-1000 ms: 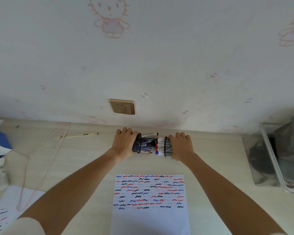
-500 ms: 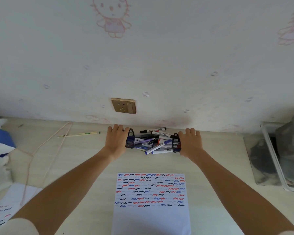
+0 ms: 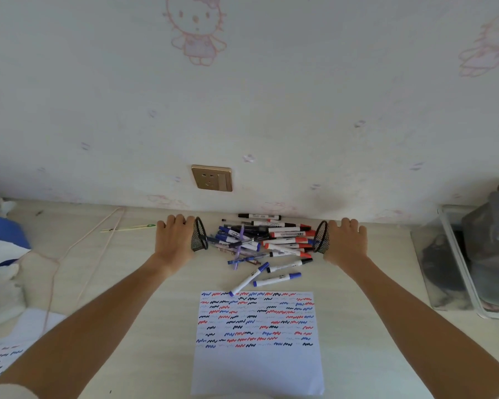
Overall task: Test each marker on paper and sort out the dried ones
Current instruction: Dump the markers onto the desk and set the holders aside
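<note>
**Desk inventory, left to right, placed against the paper**

Far left of paper (image 3: pixel 258 341): blue item (image 3: pixel 3 237) and white cloth (image 3: pixel 0 286) at desk (image 3: pixel 127 283) edge; second scribbled sheet (image 3: pixel 0 355) at near left corner.

Left and back of paper: thin pink cord (image 3: pixel 78 254) looped across desk; pale stick (image 3: pixel 127 228) with green tip near wall.

Back-left of paper: left hand (image 3: pixel 175 240), fingers curled round left cup (image 3: pixel 198 234), black mesh, tipped on its side, mouth turned toward centre. Fingers close together over cup's far side; thumb hidden.

Directly behind paper: markers (image 3: pixel 265 243) in loose heap on desk between both cups, blue-capped ones mostly to left, red-capped mostly to right, black-capped one nearest wall. Two blue-capped markers strayed from heap toward paper, one with its tip touching paper's top edge.

Above heap, on wall: gold socket (image 3: pixel 212 177).

Centre: paper flat on desk, upper part filled with rows of red, blue and black squiggles, lower part blank.

Back-right of paper: right cup (image 3: pixel 321 237), black mesh, on its side, mouth facing heap; right hand (image 3: pixel 346 241) gripping it, fingers curled together over top, thumb out of sight.

Far right of paper: clear bin (image 3: pixel 478 298) with grey contents, not identifiable.
</note>
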